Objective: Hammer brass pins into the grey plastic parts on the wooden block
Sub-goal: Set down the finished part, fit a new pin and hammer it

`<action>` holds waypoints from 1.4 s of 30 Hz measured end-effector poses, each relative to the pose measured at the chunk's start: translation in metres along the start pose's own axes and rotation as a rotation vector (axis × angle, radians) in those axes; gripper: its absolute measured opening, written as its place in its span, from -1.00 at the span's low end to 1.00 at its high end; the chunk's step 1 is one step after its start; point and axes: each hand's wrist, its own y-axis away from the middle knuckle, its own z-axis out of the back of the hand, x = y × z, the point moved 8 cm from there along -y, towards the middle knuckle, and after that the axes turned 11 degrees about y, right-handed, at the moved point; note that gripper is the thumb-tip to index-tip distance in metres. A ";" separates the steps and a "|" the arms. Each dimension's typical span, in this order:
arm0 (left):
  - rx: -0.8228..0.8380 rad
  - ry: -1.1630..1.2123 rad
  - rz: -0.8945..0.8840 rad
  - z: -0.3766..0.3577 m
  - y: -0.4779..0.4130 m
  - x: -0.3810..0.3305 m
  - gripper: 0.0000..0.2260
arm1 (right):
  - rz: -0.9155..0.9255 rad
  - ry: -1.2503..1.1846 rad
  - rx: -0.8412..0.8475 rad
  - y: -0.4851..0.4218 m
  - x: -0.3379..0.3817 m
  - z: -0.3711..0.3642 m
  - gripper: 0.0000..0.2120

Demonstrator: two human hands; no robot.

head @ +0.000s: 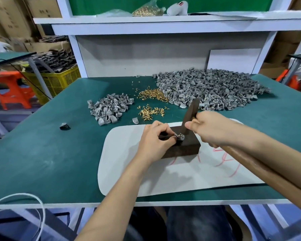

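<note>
Grey part (179,137) lies on top of the wooden block (181,149) on the near side of the table, pinched from the left by the left hand (155,137). The right hand (209,129) is wrapped round the hammer (189,115), its head down at the part. This looks like the driving of 1 pin, though the pin is too small to make out. The next tap needs to be short and square, clear of those fingertips.
</note>
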 end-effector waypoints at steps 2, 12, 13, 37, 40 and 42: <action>-0.009 0.005 0.001 0.000 0.001 0.000 -0.72 | 0.017 -0.052 -0.065 0.000 0.001 0.015 -0.64; -0.006 0.049 0.009 0.001 0.001 -0.001 -0.72 | 0.015 0.010 -0.091 0.001 0.013 0.015 -0.60; -0.006 0.049 0.008 0.001 0.001 -0.001 -0.71 | 0.007 0.032 -0.084 0.002 0.015 0.012 -0.60; -0.039 0.083 -0.023 0.002 0.002 -0.001 -0.67 | 0.015 0.061 -0.016 -0.001 0.022 0.005 -0.59; -0.035 0.066 -0.038 0.002 0.001 -0.001 -0.67 | 0.008 0.115 -0.027 -0.002 0.022 0.005 -0.59; -0.026 0.072 -0.029 0.002 0.001 0.000 -0.67 | 0.020 0.143 -0.007 -0.001 0.022 0.002 -0.60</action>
